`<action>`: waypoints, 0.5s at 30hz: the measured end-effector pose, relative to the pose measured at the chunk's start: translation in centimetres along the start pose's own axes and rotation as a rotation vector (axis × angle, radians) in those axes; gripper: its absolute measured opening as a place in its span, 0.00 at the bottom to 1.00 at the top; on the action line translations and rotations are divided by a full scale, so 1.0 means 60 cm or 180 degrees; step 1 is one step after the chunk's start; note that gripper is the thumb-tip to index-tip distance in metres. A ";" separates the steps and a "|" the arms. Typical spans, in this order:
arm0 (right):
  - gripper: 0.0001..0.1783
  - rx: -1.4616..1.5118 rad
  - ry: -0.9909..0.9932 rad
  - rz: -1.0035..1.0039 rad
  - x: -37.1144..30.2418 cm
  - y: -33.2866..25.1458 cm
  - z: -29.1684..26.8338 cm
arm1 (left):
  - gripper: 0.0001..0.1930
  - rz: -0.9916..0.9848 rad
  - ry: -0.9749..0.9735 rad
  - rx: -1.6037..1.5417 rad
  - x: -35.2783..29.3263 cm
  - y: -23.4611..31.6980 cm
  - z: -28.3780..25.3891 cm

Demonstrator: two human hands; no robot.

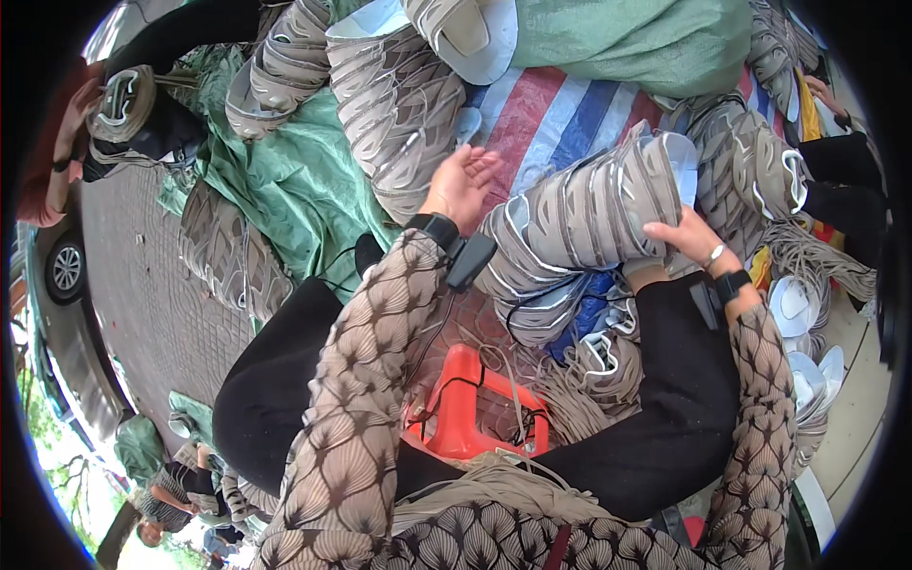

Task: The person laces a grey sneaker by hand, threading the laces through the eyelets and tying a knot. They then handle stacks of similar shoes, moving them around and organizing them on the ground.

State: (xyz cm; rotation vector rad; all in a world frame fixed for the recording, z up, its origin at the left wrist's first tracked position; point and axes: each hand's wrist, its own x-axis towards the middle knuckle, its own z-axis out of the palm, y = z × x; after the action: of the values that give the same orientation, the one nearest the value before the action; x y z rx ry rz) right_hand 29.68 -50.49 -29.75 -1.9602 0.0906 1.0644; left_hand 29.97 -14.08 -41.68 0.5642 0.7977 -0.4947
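Note:
Grey-beige shoe uppers, nested into a thick stack [594, 214], lie sideways in front of my knees. My right hand [686, 236] grips the stack's right end, its thumb on the near side and its other fingers mostly hidden. To the left of the stack, my left hand [463, 185] is raised with the palm partly up and fingers loosely bent apart, holding nothing. Just beyond it leans another long stack of uppers [394, 114]. Loose beige laces [503, 489] spread over my lap. More laced uppers [608, 366] sit by my right leg.
Between my legs stands a red-orange plastic frame [461, 404]. A striped tarp [541, 119], a full green sack [636, 43] and green sheeting [275, 180] lie ahead. More uppers [731, 161] are piled at right. Other people's hands [76, 109] show at both edges; a car [71, 285] stands left.

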 end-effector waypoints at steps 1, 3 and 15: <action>0.23 0.0060 -0.0003 0.0134 -0.010 0.009 -0.001 | 0.16 -0.0018 -0.0037 -0.0309 -0.002 0.010 0.003; 0.23 0.0071 -0.0059 0.0137 -0.024 0.033 -0.001 | 0.13 0.0107 -0.0157 -0.0491 -0.018 0.036 0.007; 0.26 0.0304 -0.0235 0.0198 -0.084 0.061 0.004 | 0.16 0.0917 -0.0373 0.0027 -0.059 0.092 0.014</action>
State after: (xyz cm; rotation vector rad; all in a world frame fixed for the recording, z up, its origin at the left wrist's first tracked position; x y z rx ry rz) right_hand 24.80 -54.17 -28.65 -1.8410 0.1603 1.1509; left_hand 31.61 -9.78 -36.92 0.6404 0.5909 -0.2630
